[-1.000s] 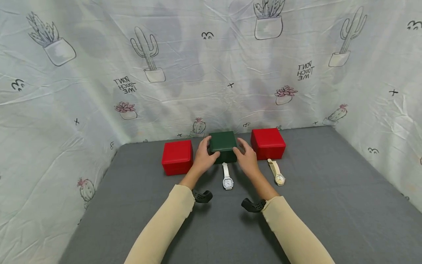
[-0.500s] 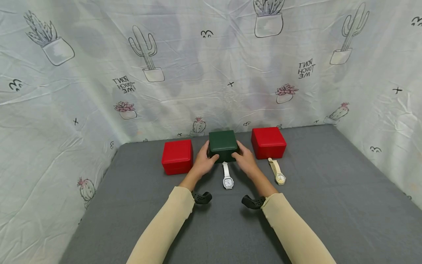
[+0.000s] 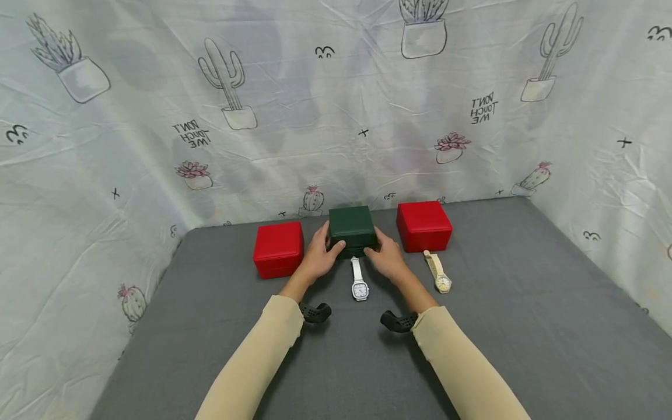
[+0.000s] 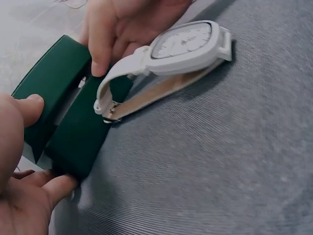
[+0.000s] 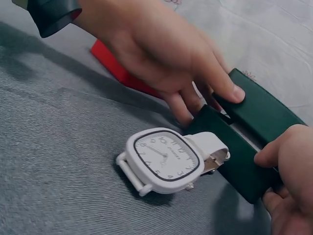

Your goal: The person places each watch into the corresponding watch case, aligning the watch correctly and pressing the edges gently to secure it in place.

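- Location: the green box [image 3: 350, 219] sits at 12 o'clock on the grey desk [image 3: 336, 373], near the far edge; a gap shows between lid [image 4: 61, 68] and base [image 4: 85, 129].
- Left hand [image 3: 319, 256]: fingers bent round the box's 9 o'clock side, thumb on the lid's front face; grip established.
- Right hand [image 3: 387, 256]: fingers bent round the 3 o'clock side, thumb at the seam on the base's front; grip established.
- Handling, as judged: light, stiff-walled, with a smooth covering that could slip. A hinge at 12 o'clock is likely but hidden.
- Advised hold: base steadied low at 3 and 9 o'clock, lid taken by its front lip at 6 o'clock; twisting could strain the hinge.
- Hazard: the white watch [image 3: 360, 290] lies at 6 o'clock, strap end close to the base, contact unconfirmed; its dial is presumably fragile, its strap pliable.
- Neighbours: red boxes [image 3: 424, 223] at 3 and nearly 9 o'clock.
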### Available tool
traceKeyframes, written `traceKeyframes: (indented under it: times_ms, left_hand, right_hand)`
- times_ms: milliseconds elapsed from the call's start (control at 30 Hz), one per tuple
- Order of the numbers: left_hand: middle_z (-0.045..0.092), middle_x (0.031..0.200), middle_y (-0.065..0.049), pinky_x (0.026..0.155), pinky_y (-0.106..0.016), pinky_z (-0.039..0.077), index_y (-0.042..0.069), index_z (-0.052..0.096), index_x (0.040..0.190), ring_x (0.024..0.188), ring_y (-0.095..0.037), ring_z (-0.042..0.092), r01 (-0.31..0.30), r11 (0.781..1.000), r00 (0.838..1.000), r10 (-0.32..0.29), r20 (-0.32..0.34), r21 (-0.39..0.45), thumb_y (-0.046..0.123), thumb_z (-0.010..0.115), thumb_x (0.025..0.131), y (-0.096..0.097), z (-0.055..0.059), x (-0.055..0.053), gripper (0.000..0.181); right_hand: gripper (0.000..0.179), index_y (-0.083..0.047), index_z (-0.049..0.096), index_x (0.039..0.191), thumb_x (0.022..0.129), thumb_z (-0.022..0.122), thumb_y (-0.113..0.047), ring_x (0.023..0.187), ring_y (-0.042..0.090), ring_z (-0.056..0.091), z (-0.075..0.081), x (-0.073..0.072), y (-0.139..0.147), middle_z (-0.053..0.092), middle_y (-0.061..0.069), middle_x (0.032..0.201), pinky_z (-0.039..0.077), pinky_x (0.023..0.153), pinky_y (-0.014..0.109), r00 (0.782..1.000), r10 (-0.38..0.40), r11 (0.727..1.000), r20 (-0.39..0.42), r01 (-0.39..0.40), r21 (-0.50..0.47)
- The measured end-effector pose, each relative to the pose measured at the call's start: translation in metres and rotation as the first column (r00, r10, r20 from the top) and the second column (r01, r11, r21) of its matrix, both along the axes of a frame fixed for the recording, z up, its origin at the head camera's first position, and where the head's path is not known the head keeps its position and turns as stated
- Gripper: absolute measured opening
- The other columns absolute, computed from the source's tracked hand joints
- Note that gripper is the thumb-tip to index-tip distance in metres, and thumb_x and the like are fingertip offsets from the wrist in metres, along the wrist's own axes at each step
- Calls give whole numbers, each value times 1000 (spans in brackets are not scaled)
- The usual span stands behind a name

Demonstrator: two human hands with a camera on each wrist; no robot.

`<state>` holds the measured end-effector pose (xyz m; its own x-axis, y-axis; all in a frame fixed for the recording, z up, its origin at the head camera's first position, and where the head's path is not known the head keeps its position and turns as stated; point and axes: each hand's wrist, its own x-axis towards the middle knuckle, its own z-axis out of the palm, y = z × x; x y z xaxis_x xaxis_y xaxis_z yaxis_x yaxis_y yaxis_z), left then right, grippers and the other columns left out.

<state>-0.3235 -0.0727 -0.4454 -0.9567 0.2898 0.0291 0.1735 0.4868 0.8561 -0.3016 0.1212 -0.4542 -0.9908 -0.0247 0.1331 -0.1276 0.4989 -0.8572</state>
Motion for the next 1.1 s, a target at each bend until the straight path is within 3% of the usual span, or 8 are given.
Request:
traceKeyframes:
  times_ms: [233,333,500,600,733,833,967,1100]
  left_hand:
    - [10,153,-5,105,-41,35,23,-1,148,137,-27,28,12,999,998,-15,65,46,46,51,89,-2,3,-3,81]
    - [8,154,-2,105,-43,35,26,-3,147,136,-27,30,5,999,995,-9,95,45,51,51,87,-2,6,-5,84]
    - [12,154,-1,107,-48,30,28,-3,147,137,-27,29,-23,1000,991,22,130,7,58,48,86,1,12,-8,85]
    - [14,154,-3,108,-53,26,27,-3,147,139,-26,24,-38,999,990,41,134,-19,62,44,85,3,15,-10,85]
    - [12,154,-3,109,-55,22,24,-2,147,140,-27,18,-61,998,988,63,143,-23,66,40,84,8,22,-13,86]
    - [17,153,-4,106,-54,30,25,1,147,138,-28,24,-108,994,981,107,161,-5,69,36,83,12,29,-15,85]
    - [30,147,-8,91,-50,46,27,10,145,129,-30,38,-174,985,970,170,175,6,75,32,81,17,38,-20,83]
    - [32,145,-9,76,-46,53,26,15,143,124,-30,43,-183,983,966,176,191,18,78,29,78,18,41,-26,84]
  right_hand:
    - [53,-17,39,139,90,57,-20,117,22,54,-3,-5,6,54,8,131,46,96,40,1000,12,998,3,-12,-67]
    - [52,-13,39,139,90,57,-16,118,22,53,-5,-6,7,52,10,132,45,97,40,1000,8,987,26,-4,-158]
    - [52,-10,39,138,89,56,-8,128,22,44,-7,-7,5,46,12,138,39,102,40,994,3,922,111,40,-384]
    - [52,-11,38,139,90,54,-7,132,19,38,-7,-7,4,42,10,141,36,106,39,989,-5,891,147,72,-449]
    - [51,-12,39,138,90,54,-7,133,18,37,-7,-6,4,41,8,142,34,107,38,987,-19,878,157,92,-469]
    - [50,-14,41,138,90,55,-7,133,16,36,-6,-6,3,42,7,142,33,107,39,988,-21,881,155,92,-465]
    - [50,-13,41,138,90,55,-8,133,16,36,-6,-5,1,42,8,142,33,107,39,989,-24,890,143,86,-447]
    - [49,-14,42,137,90,55,-10,132,16,38,-8,-4,0,43,7,141,35,106,38,989,-55,898,135,109,-427]
